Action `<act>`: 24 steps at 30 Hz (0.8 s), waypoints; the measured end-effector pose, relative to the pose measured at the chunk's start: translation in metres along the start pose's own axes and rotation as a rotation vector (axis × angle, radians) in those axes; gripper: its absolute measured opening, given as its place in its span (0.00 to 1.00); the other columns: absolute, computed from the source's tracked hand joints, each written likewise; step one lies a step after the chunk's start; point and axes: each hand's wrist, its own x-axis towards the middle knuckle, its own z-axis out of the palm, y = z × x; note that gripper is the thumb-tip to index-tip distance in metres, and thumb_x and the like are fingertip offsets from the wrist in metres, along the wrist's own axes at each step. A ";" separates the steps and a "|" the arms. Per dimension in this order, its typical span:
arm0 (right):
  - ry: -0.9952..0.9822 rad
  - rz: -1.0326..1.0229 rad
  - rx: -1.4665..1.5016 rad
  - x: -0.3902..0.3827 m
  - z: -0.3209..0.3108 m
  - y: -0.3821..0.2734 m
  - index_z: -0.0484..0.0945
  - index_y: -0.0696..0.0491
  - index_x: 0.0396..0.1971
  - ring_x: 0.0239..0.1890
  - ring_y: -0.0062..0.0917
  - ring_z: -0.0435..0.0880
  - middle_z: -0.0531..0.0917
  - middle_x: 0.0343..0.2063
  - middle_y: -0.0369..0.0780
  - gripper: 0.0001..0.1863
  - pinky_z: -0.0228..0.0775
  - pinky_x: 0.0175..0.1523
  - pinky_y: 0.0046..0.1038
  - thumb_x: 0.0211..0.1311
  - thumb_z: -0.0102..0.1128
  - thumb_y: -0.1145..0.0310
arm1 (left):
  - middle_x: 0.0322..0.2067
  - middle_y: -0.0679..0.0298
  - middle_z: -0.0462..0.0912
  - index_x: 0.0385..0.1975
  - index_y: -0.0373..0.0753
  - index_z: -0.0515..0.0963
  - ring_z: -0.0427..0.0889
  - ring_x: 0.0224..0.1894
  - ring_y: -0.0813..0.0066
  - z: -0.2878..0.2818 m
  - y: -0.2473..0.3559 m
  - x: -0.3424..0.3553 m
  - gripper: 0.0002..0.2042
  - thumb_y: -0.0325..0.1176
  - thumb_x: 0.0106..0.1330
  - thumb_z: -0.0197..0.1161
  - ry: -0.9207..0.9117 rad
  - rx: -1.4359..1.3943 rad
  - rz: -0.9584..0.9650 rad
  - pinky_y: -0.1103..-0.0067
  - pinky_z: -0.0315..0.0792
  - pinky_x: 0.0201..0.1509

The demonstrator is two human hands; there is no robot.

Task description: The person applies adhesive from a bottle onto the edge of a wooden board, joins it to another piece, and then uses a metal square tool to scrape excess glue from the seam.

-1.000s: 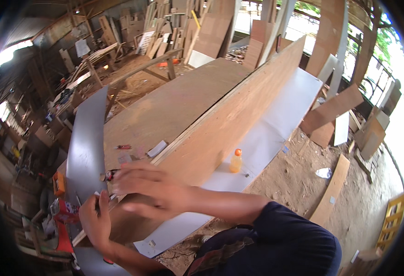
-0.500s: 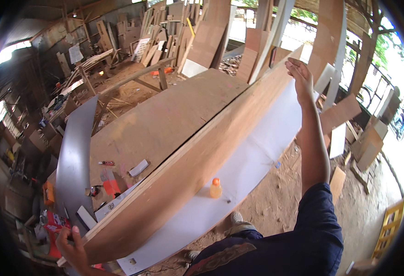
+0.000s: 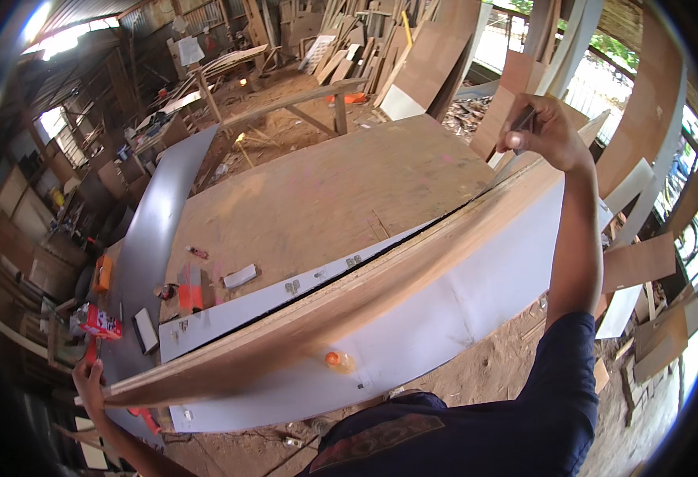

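Note:
A long plywood board (image 3: 349, 290) runs diagonally beside a white-faced panel (image 3: 444, 302), above the broad work surface (image 3: 309, 191). My left hand (image 3: 91, 383) is at the board's left end, fingers curled; what they hold is unclear. My right hand (image 3: 539, 131) is raised at the far right end, fingers closed round a small dark thing I cannot make out. An orange-capped bottle (image 3: 338, 361) stands on the white panel. A narrow white strip with metal fittings (image 3: 206, 327) lies behind the board. A red box (image 3: 99, 321) is near my left hand.
A curved grey sheet (image 3: 146, 230) lies along the left. A wooden trestle rail (image 3: 309, 97) stands behind the work surface. Leaning sheets and offcuts (image 3: 420, 60) line the back and right (image 3: 635, 262). Dirt floor (image 3: 484, 374) shows below.
My hands have moved apart from their meeting at the left. My right hand went to the board's far right end, now higher with fingers more curled; my left is lower left. The view has turned.

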 end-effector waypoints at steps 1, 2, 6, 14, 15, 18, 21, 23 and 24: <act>-0.081 -0.043 -0.015 0.009 0.017 -0.019 0.81 0.54 0.34 0.29 0.17 0.86 0.88 0.27 0.35 0.12 0.76 0.34 0.22 0.63 0.76 0.65 | 0.17 0.70 0.68 0.23 0.37 0.71 0.68 0.17 0.82 -0.002 -0.001 0.000 0.15 0.36 0.68 0.67 -0.003 -0.006 -0.023 0.77 0.60 0.22; -0.152 -0.051 -0.123 0.017 0.033 -0.043 0.82 0.55 0.33 0.28 0.17 0.86 0.87 0.26 0.34 0.12 0.75 0.33 0.24 0.61 0.77 0.64 | 0.17 0.70 0.69 0.23 0.37 0.72 0.68 0.17 0.82 -0.006 -0.001 -0.001 0.15 0.35 0.68 0.67 -0.005 -0.014 -0.043 0.77 0.60 0.22; -0.378 -0.309 -0.253 0.052 0.111 -0.084 0.80 0.54 0.27 0.24 0.25 0.85 0.84 0.22 0.37 0.17 0.72 0.30 0.30 0.59 0.79 0.59 | 0.16 0.71 0.70 0.22 0.38 0.73 0.68 0.17 0.82 -0.024 -0.023 -0.008 0.14 0.35 0.67 0.68 -0.007 0.059 -0.115 0.78 0.59 0.22; -0.359 -0.490 -0.472 0.052 0.150 -0.164 0.79 0.53 0.30 0.23 0.35 0.82 0.79 0.18 0.38 0.17 0.69 0.30 0.36 0.61 0.75 0.56 | 0.16 0.70 0.71 0.21 0.37 0.73 0.69 0.16 0.82 -0.012 -0.003 -0.012 0.15 0.35 0.68 0.67 0.007 -0.014 -0.072 0.78 0.60 0.21; -0.366 -0.387 -0.373 0.053 0.148 -0.175 0.78 0.55 0.31 0.29 0.40 0.84 0.81 0.22 0.42 0.17 0.70 0.34 0.41 0.63 0.73 0.56 | 0.16 0.70 0.71 0.21 0.37 0.73 0.69 0.17 0.82 -0.009 -0.001 -0.011 0.15 0.35 0.69 0.67 -0.004 -0.047 -0.082 0.78 0.60 0.21; -0.405 -0.288 -0.290 0.055 0.199 -0.156 0.76 0.57 0.33 0.34 0.44 0.86 0.81 0.24 0.46 0.19 0.71 0.37 0.45 0.67 0.69 0.55 | 0.16 0.70 0.69 0.21 0.38 0.71 0.69 0.17 0.82 -0.002 -0.003 -0.007 0.17 0.37 0.70 0.66 -0.019 -0.024 -0.086 0.78 0.60 0.22; -0.487 -0.447 -0.203 0.055 0.236 -0.152 0.75 0.57 0.33 0.31 0.39 0.86 0.81 0.23 0.45 0.21 0.70 0.35 0.41 0.67 0.70 0.53 | 0.16 0.70 0.68 0.21 0.38 0.70 0.68 0.17 0.82 -0.005 0.014 -0.016 0.18 0.38 0.72 0.66 0.002 -0.074 -0.067 0.78 0.60 0.22; -0.442 -0.362 -0.226 0.061 0.225 -0.173 0.77 0.56 0.32 0.26 0.31 0.84 0.83 0.22 0.41 0.20 0.70 0.30 0.36 0.64 0.74 0.54 | 0.16 0.70 0.68 0.21 0.38 0.69 0.68 0.17 0.82 -0.003 0.032 -0.021 0.18 0.38 0.72 0.65 0.007 -0.050 -0.058 0.78 0.61 0.22; -0.456 -0.363 -0.222 0.063 0.223 -0.182 0.77 0.56 0.32 0.26 0.31 0.84 0.83 0.22 0.41 0.20 0.70 0.30 0.36 0.64 0.74 0.54 | 0.16 0.70 0.68 0.21 0.38 0.69 0.68 0.17 0.82 -0.003 0.036 -0.024 0.19 0.39 0.73 0.65 0.008 -0.040 -0.042 0.77 0.61 0.22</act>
